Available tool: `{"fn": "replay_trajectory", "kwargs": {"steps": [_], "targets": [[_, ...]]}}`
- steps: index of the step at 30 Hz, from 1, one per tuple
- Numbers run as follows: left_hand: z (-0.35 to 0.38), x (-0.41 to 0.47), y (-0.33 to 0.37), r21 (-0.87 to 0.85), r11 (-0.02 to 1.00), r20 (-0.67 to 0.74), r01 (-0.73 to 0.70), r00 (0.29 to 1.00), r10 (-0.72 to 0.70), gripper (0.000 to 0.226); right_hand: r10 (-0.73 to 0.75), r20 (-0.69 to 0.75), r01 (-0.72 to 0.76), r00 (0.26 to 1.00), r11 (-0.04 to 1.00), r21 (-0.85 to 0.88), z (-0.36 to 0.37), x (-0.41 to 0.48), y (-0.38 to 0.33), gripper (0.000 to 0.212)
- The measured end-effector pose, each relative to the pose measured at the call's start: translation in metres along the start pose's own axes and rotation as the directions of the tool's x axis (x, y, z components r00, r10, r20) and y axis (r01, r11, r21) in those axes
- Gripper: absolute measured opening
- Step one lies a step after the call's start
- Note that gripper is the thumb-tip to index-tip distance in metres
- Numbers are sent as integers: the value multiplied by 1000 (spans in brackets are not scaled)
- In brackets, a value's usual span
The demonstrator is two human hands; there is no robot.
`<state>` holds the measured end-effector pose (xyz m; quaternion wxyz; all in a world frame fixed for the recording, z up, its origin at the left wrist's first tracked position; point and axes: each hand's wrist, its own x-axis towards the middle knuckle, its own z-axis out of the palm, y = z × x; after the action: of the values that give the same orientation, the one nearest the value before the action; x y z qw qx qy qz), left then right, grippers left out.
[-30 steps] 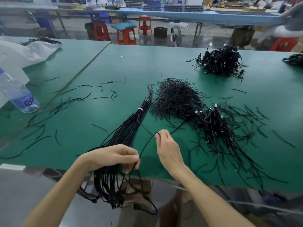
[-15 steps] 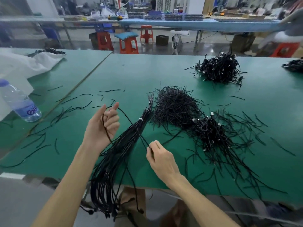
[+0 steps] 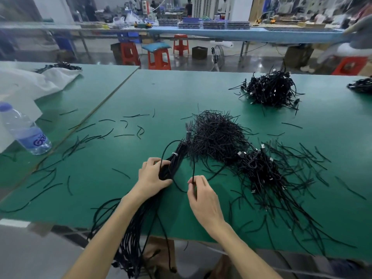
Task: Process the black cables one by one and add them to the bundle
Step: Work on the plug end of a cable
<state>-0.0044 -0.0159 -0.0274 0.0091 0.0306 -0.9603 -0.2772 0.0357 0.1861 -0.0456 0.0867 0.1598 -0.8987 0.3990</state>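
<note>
A long bundle of black cables [image 3: 177, 158], tied with white bands, lies on the green table [image 3: 141, 93] and hangs over its front edge. My left hand [image 3: 154, 175] grips the bundle below the lower band. My right hand [image 3: 198, 190] pinches one end of a single black cable [image 3: 182, 141], which arches up and over to the bundle in my left hand. A loose pile of black cables with metal plugs [image 3: 259, 168] lies just right of my hands.
A heap of short black ties [image 3: 217, 131] sits behind the bundle. Another cable pile [image 3: 271, 89] lies far right. Cut black bits [image 3: 124, 125] are strewn at left. A water bottle [image 3: 24, 129] lies by white cloth [image 3: 30, 83].
My left hand came down from its raised position and closed round the bundle. The single cable now arches between both hands. My right hand stayed near the front.
</note>
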Motion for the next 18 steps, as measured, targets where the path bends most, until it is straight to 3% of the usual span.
{"fn": "replay_trajectory", "kwargs": {"steps": [3,6,8,11,15,18], "targets": [[10,16,5,136,989,24,56,998,-60,63,-75,-19,75,997,997,11,-2,-2,1,9],[27,24,0,143,989,-116,-28,992,45,48,-204,-20,204,979,979,20,-2,-7,-2,11],[33,25,-8,125,990,-219,-64,972,90,37,-352,19,352,936,936,-29,1,-11,-1,14],[35,32,-15,171,980,-281,-106,948,151,32,-532,101,541,841,831,-125,7,-14,1,34],[29,51,-19,189,980,-317,-58,941,117,51,-577,93,585,811,803,-115,5,-13,2,41],[22,67,-25,148,989,-336,-12,940,62,50,-585,92,592,806,797,-120,4,-14,0,42]]}}
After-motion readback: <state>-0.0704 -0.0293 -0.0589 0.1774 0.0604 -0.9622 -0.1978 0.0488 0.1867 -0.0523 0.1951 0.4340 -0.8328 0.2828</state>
